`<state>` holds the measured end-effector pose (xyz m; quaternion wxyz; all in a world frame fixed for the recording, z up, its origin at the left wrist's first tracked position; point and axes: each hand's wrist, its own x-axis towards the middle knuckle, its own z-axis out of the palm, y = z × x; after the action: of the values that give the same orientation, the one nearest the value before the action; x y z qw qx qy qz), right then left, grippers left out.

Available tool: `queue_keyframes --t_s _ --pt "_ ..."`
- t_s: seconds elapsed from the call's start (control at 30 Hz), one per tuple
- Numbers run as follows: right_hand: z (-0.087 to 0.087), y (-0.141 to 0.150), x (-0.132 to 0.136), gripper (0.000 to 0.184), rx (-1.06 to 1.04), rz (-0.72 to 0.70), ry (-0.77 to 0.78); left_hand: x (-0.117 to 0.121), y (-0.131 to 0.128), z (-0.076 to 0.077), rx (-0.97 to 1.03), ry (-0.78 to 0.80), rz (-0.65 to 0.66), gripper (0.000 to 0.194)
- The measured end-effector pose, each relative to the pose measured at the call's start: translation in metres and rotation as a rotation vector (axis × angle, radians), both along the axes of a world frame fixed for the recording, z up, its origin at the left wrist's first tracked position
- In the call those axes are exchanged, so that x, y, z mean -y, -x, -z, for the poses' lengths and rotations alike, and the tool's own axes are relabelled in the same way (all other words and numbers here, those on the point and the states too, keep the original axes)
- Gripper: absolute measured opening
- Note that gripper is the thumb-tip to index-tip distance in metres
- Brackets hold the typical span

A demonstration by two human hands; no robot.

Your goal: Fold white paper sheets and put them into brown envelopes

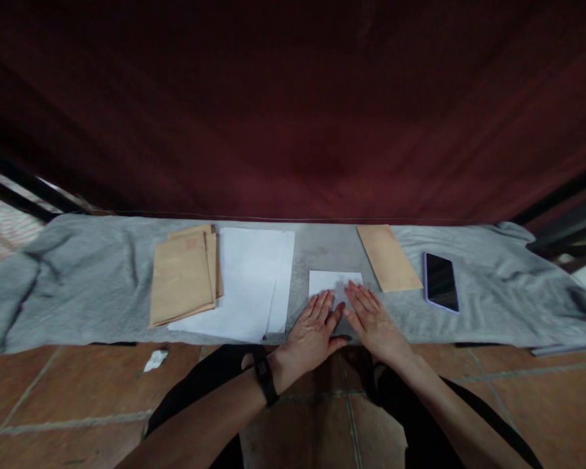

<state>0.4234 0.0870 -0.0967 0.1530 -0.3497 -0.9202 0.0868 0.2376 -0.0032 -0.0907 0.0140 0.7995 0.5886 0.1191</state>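
Note:
A small white sheet of paper (322,280), seemingly folded, lies flat on the grey cloth in the middle. My left hand (315,329) rests on its left part with fingers stretched out. On its right part lies my right hand (374,320), palm down and fingers extended. The two hands nearly meet at the thumbs and cover the paper's near side. Just right of them is a single brown envelope (389,257), lying at a slant.
Left of my hands are large white sheets (251,273), partly under a stack of brown envelopes (181,280). A phone (441,281) with a purple edge lies at the right. Grey cloth (97,273) covers the narrow surface. A dark red curtain (293,130) hangs behind it.

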Motion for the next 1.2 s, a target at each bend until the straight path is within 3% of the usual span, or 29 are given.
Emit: queue_keyframes --t_s 0.2,0.47,0.67,0.87,1.2 --pt "0.0 0.022 -0.001 0.059 0.038 -0.056 0.156 -0.001 0.001 0.001 0.011 -0.028 0.014 0.069" --pt "0.007 0.027 -0.019 0.054 0.116 0.054 -0.002 -0.008 0.002 0.013 0.042 -0.122 -0.054 0.058" --pt "0.015 0.029 -0.016 0.055 0.13 0.082 -0.091 -0.033 0.006 0.023 0.013 -0.108 -0.183 0.06" --pt "0.018 0.027 -0.017 0.055 0.102 0.119 -0.123 -0.051 0.012 0.024 -0.028 -0.085 -0.287 0.059" --pt "0.019 0.012 -0.029 0.062 0.142 0.19 -0.096 -0.051 0.03 0.02 -0.086 -0.068 -0.4 0.061"
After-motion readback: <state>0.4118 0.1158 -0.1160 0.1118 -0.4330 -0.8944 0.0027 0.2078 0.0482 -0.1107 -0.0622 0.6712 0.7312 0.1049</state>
